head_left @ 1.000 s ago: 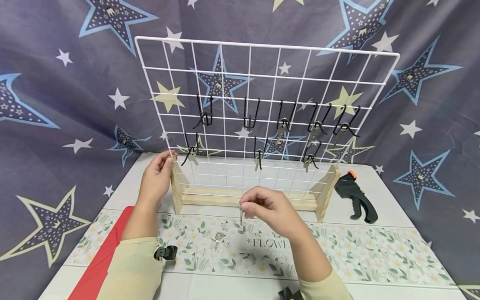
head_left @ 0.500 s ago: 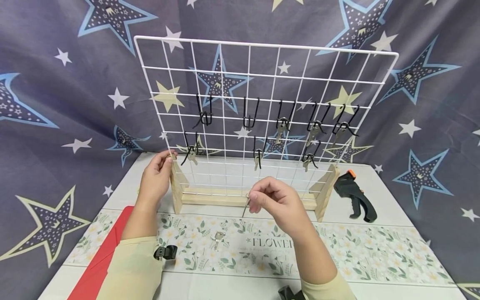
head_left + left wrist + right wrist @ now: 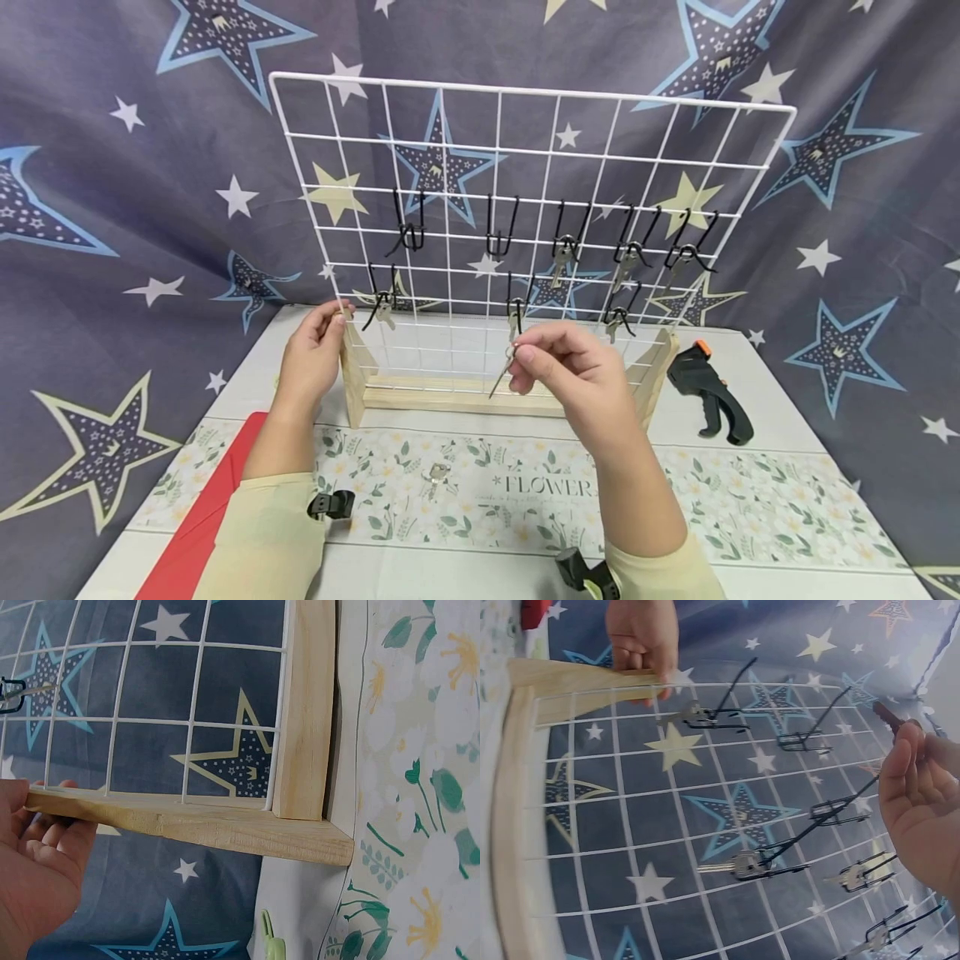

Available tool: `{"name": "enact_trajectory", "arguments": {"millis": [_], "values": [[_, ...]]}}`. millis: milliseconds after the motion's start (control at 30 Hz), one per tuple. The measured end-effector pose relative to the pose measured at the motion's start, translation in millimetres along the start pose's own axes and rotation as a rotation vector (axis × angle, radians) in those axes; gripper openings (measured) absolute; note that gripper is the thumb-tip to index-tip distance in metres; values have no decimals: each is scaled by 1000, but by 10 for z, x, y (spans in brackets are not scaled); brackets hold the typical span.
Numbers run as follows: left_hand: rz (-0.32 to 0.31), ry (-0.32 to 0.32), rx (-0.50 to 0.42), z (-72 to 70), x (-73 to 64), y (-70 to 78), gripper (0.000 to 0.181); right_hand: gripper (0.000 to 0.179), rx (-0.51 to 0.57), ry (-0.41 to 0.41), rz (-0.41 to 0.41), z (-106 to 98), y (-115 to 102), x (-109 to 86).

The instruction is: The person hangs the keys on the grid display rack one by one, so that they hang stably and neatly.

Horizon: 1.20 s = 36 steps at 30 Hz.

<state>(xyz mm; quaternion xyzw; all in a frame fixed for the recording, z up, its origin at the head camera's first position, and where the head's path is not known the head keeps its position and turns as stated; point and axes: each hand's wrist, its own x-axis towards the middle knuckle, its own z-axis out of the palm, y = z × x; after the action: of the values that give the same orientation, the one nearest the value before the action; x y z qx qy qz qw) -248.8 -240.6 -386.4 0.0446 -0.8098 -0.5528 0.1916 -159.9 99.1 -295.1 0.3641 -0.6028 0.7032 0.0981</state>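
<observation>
My right hand [image 3: 573, 379] pinches a key [image 3: 501, 379] by its ring end between thumb and fingertips, blade slanting down and left, in front of the white wire grid [image 3: 525, 90]. In the right wrist view this key [image 3: 889, 716] looks dark and sticks out past the fingertips. At the rack's left end, my left hand [image 3: 311, 354] grips the top of the wooden upright [image 3: 187, 831]. Black hooks hang on the grid in two rows. Keys hang from several hooks, such as the key [image 3: 561, 271] in the upper row; two upper-left hooks [image 3: 411, 237] bear none.
Another key [image 3: 437, 475] lies on the floral mat [image 3: 720, 500] before the rack's wooden base [image 3: 465, 402]. A black clamp [image 3: 708, 392] with an orange tip lies at the right. Something flat and red [image 3: 202, 500] extends along the left, partly beneath the left arm.
My right hand has risen and moved right with the key, from low over the mat to just below the middle lower hook. The left hand has stayed on the upright.
</observation>
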Motion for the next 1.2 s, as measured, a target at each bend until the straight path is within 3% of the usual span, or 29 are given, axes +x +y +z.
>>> {"name": "enact_trajectory", "arguments": {"millis": [233, 433, 667, 1200], "values": [[-5, -4, 2, -2, -11, 7, 39, 8, -18, 74, -20, -17, -129, 181], [-1, -5, -10, -3, -8, -1, 38, 10, -59, 89, -27, -17, -154, 303], [-1, -11, -13, -12, -18, 16, 39, 8, -101, 113, -18, -2, -103, 453], [9, -12, -10, -19, -19, 4, 40, 9, -66, 150, -25, 60, -36, 655]]}}
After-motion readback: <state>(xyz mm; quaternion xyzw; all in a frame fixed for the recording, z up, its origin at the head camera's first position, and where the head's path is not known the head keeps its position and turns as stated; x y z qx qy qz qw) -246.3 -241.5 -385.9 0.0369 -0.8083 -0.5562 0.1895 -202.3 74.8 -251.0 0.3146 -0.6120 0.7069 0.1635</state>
